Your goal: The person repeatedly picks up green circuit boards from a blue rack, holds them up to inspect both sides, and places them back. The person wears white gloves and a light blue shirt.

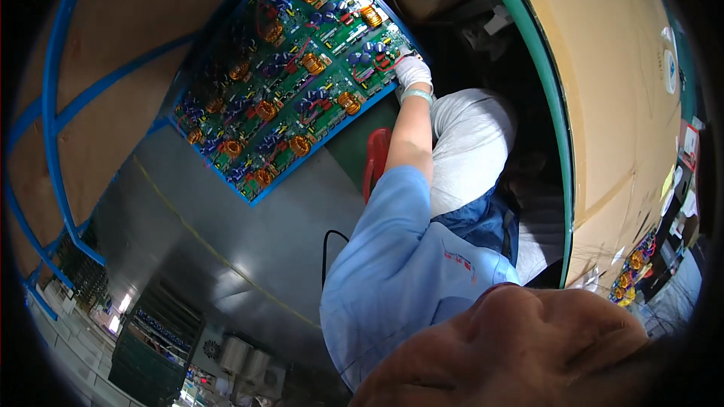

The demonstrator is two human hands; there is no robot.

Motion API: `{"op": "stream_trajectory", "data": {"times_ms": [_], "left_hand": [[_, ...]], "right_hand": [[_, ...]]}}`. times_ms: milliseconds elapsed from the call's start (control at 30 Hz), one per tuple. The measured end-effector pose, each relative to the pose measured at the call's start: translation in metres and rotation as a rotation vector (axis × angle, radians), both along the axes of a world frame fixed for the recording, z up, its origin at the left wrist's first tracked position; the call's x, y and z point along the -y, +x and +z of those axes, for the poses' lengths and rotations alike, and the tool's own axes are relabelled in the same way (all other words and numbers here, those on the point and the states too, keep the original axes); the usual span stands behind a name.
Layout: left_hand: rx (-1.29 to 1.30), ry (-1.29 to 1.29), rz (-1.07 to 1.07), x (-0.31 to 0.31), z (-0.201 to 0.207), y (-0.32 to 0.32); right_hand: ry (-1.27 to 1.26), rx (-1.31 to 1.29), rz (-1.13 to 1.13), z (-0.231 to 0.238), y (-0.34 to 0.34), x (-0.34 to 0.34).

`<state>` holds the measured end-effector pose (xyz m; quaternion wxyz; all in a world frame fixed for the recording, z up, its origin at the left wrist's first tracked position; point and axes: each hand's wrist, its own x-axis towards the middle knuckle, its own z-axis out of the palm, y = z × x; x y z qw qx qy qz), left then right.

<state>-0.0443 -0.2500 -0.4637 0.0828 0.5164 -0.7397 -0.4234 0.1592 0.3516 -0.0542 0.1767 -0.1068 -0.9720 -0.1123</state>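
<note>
My left hand [413, 73], in a white glove, reaches up to the right-hand edge of a blue tray [290, 175]. Its fingers are closed at the corner of a green circuit board [375, 75], and the glove partly hides the fingertips. Blue capacitors and red wires stand on that board. Several more boards of the same kind fill the tray in rows, each with a copper-wound coil [300, 145] among the parts. My right hand is out of view.
A cardboard-covered bench with a green edge [544, 90] runs along the right. Blue rails [51, 98] frame brown board on the left. My light trousers [471, 143] and a red stool-like piece [375, 160] are beside my forearm. Grey floor carries a yellow line [200, 240].
</note>
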Motion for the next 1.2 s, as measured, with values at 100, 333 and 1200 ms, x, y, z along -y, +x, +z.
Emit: {"op": "stream_trajectory", "data": {"times_ms": [100,333,1200], "left_hand": [[0.271,-0.083,-0.352,-0.001,0.019,0.006],[-0.125,0.401,-0.651,0.089,0.126,0.066],[0.522,-1.706,-0.033,0.404,0.481,0.142]], "right_hand": [[0.029,-0.029,-0.015,0.001,0.005,0.017],[-0.050,-0.056,0.082,0.002,-0.012,0.017],[0.145,-0.155,0.163,-0.019,-0.011,-0.013]]}}
